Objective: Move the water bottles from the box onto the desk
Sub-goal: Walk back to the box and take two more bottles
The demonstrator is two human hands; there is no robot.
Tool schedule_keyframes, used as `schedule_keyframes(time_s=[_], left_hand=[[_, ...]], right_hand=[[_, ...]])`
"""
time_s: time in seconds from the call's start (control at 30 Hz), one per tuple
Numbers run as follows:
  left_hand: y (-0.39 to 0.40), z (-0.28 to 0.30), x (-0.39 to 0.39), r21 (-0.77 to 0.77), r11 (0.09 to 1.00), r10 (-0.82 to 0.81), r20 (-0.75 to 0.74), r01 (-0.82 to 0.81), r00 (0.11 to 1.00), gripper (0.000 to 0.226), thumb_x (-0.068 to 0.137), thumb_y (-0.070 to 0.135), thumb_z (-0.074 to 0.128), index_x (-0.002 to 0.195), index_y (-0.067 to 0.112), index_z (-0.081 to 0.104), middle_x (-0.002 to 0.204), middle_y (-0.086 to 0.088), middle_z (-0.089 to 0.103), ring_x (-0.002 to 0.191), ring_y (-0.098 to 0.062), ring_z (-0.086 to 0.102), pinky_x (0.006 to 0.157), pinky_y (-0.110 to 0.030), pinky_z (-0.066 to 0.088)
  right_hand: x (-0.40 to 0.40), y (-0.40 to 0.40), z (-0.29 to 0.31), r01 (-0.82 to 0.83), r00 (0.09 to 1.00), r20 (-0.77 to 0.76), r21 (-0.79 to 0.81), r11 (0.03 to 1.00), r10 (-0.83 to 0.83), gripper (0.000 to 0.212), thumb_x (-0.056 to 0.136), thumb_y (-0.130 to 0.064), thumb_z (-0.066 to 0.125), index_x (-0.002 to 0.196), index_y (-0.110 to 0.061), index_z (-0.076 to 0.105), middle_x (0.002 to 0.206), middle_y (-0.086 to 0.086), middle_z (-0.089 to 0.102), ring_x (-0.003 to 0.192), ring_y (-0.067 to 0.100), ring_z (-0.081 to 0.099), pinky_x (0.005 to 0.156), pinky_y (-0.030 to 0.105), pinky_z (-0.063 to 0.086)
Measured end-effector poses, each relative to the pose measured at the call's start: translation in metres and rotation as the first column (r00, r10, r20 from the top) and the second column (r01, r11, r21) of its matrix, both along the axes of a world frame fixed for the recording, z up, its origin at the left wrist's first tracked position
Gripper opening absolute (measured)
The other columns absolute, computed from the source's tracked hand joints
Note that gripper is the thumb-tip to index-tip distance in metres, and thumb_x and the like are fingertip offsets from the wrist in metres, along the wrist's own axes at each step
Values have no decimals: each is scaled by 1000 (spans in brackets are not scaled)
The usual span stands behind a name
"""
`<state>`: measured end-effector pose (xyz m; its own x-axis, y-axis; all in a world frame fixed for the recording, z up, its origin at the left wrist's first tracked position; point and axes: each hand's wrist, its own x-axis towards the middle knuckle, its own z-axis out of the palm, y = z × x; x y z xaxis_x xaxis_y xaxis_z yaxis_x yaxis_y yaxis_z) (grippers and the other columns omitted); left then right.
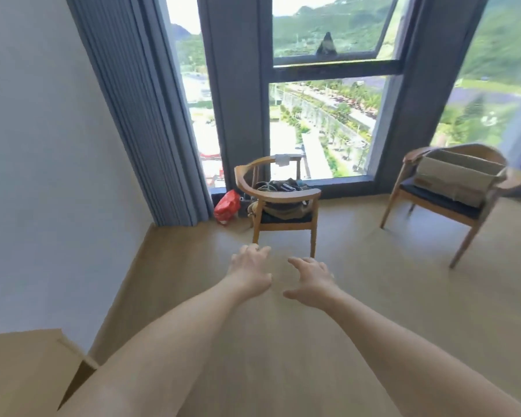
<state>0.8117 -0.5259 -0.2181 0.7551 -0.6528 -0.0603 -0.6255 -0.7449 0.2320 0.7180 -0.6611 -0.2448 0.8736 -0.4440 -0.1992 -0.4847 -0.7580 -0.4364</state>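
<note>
**Both hands out over bare floor, holding nothing**

Fingers: left hand (250,273) loosely curled, knuckles up, nothing in it. Right hand (312,281) fingers relaxed and slightly spread, thumb out to the side, also holding nothing. Hands near each other, not touching; a narrow gap of floor shows between them. Both forearms bare, reaching forward from the bottom edge of the view.

Under and around the hands: pale wood floor (388,296), open on all sides out to the chairs.

Just past the fingertips: near chair (278,206), wooden, curved back rail toward the viewer, seat piled with dark bags and cords. Red bag (227,206) on the floor beside it, against the window base.

Right, well apart from the hands: second chair (451,200), dark seat. The box (457,176), beige cardboard with its top open, sits on that seat. Inside not visible; cannot tell whether water bottles are in it.

Edges: tall window (322,124) along the far side, grey curtain (151,115) at its left, plain wall (42,176) on the left. Lower left corner: a light wood surface (21,374) with a square edge, close to the left forearm; it may be the desk.
</note>
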Motion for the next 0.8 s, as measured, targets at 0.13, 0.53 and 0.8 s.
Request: schedule_keyframes(time_s=[0.13, 0.53, 0.8], left_hand=[[-107, -13, -11, 17, 977, -213, 7, 212, 977, 58, 92, 33, 65, 146, 23, 46, 144, -5, 50, 134, -28, 44, 109, -44, 41], [-397, -54, 16, 98, 686, -725, 12, 721, 689, 63, 92, 39, 67, 146, 18, 44, 144, -8, 48, 135, -32, 42, 107, -46, 41], [-549, -54, 107, 48, 681, -723, -114, 731, 681, 63, 89, 38, 68, 145, 17, 46, 145, -8, 48, 134, -32, 42, 105, -44, 44]], right_hand=[[-39, -87, -13, 218, 975, -36, 24, 976, -217, 87, 79, -49, 76, 153, -35, 33, 156, -1, 38, 142, 27, 34, 114, 43, 33], [-46, -307, -27, 642, 767, -42, 35, 766, -641, 89, 76, -49, 79, 153, -34, 35, 154, -1, 40, 141, 25, 37, 113, 39, 38], [22, -431, -21, 748, 663, -81, 36, 663, -744, 88, 74, -48, 77, 151, -35, 36, 151, 0, 43, 139, 24, 41, 109, 39, 41]])
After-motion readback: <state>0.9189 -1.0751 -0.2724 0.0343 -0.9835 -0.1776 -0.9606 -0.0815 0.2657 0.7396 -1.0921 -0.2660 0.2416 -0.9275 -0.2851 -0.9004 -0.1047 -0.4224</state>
